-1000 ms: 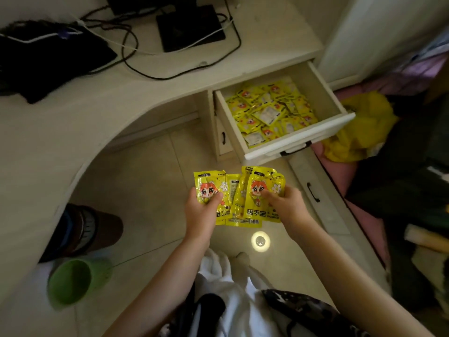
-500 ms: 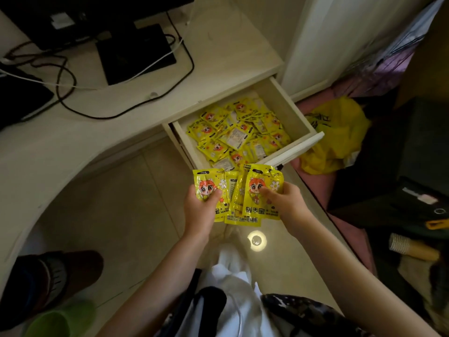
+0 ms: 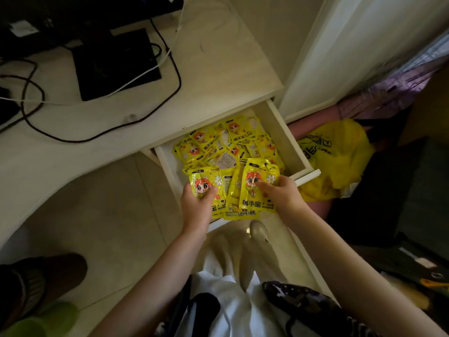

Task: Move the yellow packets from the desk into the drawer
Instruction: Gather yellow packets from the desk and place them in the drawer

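held packets (image 3: 245,190) hiding drawer (image 3: 295,152) front

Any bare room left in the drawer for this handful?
Drawer: a bare strip of floor along its left wall, and the near-left corner beside the left hand. Middle and back are heaped with packets. Both hands, right hand included, hold a fan of packets over the front edge.

Drawer (image 3: 284,132) front hidden behind held packets (image 3: 243,193); monitor (image 3: 73,18) cut by top edge.
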Demonstrator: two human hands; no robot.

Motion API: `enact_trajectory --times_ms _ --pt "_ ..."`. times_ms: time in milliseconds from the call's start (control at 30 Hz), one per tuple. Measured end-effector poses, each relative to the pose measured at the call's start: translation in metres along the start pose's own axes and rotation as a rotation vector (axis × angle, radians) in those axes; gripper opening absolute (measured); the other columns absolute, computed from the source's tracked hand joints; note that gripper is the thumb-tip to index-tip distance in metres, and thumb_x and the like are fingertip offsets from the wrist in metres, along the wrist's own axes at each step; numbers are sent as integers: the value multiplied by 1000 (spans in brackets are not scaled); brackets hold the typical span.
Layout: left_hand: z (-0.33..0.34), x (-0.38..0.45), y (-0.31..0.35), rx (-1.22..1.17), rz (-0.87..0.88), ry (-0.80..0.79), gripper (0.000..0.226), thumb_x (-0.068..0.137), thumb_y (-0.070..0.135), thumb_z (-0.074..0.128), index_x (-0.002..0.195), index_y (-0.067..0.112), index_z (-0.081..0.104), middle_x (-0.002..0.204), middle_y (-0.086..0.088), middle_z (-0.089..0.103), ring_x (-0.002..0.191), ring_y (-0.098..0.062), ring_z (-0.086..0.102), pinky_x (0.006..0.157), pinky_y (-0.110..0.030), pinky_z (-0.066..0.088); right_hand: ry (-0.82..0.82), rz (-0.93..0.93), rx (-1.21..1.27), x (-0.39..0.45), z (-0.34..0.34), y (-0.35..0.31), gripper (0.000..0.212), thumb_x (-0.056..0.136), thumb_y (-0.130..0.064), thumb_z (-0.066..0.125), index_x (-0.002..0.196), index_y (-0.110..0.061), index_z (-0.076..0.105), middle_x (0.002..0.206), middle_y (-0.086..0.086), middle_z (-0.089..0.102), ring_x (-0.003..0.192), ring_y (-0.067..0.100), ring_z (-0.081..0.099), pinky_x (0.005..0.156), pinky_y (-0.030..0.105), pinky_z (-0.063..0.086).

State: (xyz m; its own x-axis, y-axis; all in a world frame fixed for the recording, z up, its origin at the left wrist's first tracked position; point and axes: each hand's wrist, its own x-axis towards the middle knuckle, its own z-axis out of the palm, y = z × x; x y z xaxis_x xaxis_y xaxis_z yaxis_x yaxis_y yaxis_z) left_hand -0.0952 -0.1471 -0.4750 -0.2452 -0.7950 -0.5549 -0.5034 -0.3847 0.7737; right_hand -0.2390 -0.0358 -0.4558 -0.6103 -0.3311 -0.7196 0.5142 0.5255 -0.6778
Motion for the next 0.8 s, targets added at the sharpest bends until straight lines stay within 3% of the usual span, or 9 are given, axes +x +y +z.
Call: enact_trajectory --times_ms 100,167,233,333,400,500,567,667,800 --pt "21 9 8 1 -35 40 56 78 37 72 125 16 52 123 -4 61 109 -22 61 97 -48 49 -67 30 -21 25 -10 -15 15 87 -16 67 99 -10 60 97 12 71 87 28 71 81 47 58" --pt "35 12 14 -40 -53 65 67 81 38 71 137 14 43 134 6 48 120 -14 49 105 -37 39 -106 57 -46 43 -17 -23 24 86 -15 67 107 -5 61 97 14 71 88 30 71 81 48 58" --pt "48 18 16 -58 -67 105 62 87 27 67 140 10 39 121 11 38 111 -7 38 95 -25 30 -133 78 -77 62 -22 -30 26 86 -15 68 109 -5 62 99 14 70 92 32 69 82 49 57" --pt "65 31 18 -37 -135 181 61 87 30 67 139 13 40 128 1 48 123 -17 46 96 -32 35 -210 119 -90 90 -23 -39 21 85 -13 68 105 -10 65 105 15 69 100 35 65 86 54 55" --pt "73 45 18 -35 -216 220 70 86 35 67 144 15 34 145 -7 41 134 -28 40 106 -42 36 -253 165 -101 111 -19 -44 22 83 -11 69 106 -10 66 108 18 69 103 38 64 85 59 53" --pt "84 71 14 -58 -255 244 69 86 36 67 144 18 35 146 -7 40 133 -30 41 107 -50 38 -281 194 -140 142 -8 -49 17 81 -8 71 97 -11 69 110 21 68 108 42 62 91 61 49" --pt "89 89 12 -54 -277 241 73 87 34 66 148 17 29 151 -8 33 137 -30 36 111 -49 33 -304 209 -187 162 2 -52 13 81 -9 71 93 -13 69 110 19 68 108 39 62 93 56 48" --pt "96 116 4 -36 -315 228 77 89 33 64 151 17 21 157 -6 23 142 -28 28 113 -45 26 -362 224 -240 188 15 -54 26 84 -11 69 110 -12 65 105 9 68 101 28 64 77 42 52" --pt "98 138 -9 -50 -342 219 79 89 31 64 152 17 19 158 -6 21 142 -28 26 113 -46 26 -392 204 -372 219 27 -47 34 84 -15 70 117 -14 64 115 8 67 109 26 61 98 48 46"
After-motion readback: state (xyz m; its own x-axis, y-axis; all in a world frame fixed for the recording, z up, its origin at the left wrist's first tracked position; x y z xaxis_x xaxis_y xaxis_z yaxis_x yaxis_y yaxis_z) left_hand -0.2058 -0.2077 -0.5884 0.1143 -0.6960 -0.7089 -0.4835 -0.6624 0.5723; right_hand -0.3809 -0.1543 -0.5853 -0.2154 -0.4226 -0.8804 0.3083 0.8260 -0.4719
